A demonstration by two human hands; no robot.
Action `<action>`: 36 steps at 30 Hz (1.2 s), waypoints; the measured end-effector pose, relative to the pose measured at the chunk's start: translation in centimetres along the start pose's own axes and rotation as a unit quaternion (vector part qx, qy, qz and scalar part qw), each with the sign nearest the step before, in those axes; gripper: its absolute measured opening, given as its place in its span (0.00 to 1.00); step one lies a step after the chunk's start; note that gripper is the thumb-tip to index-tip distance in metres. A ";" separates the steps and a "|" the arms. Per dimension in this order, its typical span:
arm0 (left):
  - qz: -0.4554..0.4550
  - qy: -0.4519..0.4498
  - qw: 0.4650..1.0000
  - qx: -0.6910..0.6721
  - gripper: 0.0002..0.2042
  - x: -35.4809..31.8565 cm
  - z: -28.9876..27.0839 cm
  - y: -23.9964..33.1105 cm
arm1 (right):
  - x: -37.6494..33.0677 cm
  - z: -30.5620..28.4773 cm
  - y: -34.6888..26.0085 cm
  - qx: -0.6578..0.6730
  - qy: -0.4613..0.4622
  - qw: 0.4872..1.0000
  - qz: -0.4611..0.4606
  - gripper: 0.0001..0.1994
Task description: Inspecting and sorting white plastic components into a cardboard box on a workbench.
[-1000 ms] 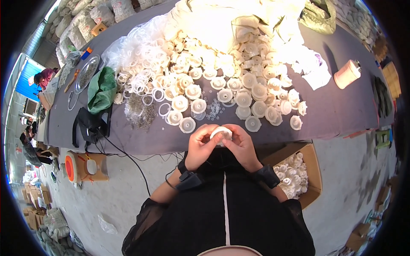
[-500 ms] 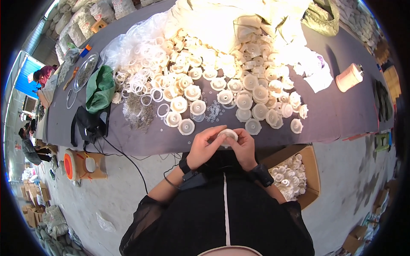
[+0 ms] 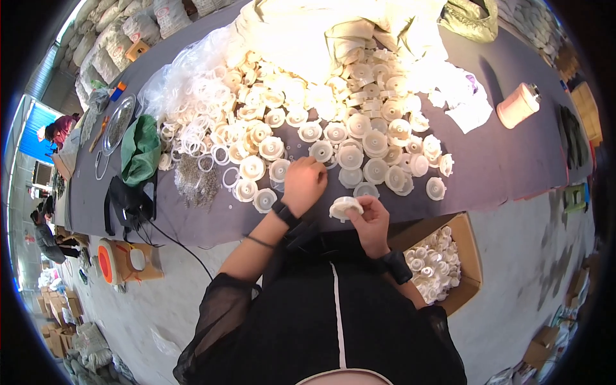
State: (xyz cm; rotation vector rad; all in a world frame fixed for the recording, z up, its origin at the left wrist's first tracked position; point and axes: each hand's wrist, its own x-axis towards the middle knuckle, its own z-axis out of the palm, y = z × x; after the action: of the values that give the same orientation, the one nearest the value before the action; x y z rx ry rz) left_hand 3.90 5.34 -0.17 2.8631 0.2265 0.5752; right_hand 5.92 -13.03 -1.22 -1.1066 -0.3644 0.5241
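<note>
Between the thumb and fingers of my right hand (image 3: 373,226), a round white plastic cap (image 3: 345,207) with a notched rim is held near the table's front edge. My left hand (image 3: 305,184) reaches over the table with its fingers curled together and pointing down. It covers most of a patch of tiny clear rings, and whatever its fingertips hold is hidden. Just beyond it lies the pile of similar white caps (image 3: 350,157). To its left are loose white rings (image 3: 231,177) and a heap of small greyish pieces (image 3: 196,181).
An open cardboard box (image 3: 471,256) full of white parts stands below the table at my right. A pink thread cone (image 3: 518,106) sits at the table's right. On the left are a green bag (image 3: 141,151), a black pouch (image 3: 131,204) and a cable (image 3: 183,247).
My left hand has let go of the cap and moved forward onto the tiny rings. My right hand keeps the cap, now tilted and slightly lower, to the right of the left hand.
</note>
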 end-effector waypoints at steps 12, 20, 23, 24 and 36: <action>-0.156 -0.228 0.693 -0.666 0.04 -3.3 -9.7 2.1 | 0.9 1.7 -5.3 -0.287 -0.199 0.861 -0.369 0.13; -0.072 -0.215 0.709 -0.668 0.04 -4.5 -10.9 2.2 | -0.6 2.8 -5.4 -0.250 -0.178 0.892 -0.333 0.13; -0.058 -0.205 0.722 -0.658 0.04 -4.9 -10.7 2.2 | -0.7 2.8 -5.3 -0.236 -0.195 0.893 -0.331 0.13; -0.052 -0.197 0.729 -0.653 0.05 -5.1 -10.7 2.2 | -0.8 2.8 -5.4 -0.240 -0.190 0.892 -0.332 0.13; -0.035 -0.080 0.834 -0.545 0.16 -6.3 -11.9 4.0 | -0.9 3.0 -5.5 -0.248 -0.194 0.892 -0.325 0.14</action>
State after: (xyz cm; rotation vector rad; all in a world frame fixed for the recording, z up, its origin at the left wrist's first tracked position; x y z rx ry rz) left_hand -6.10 2.34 9.24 1.7520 -0.0380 0.2829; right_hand 4.82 -13.27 5.03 -1.2736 -1.2259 0.0343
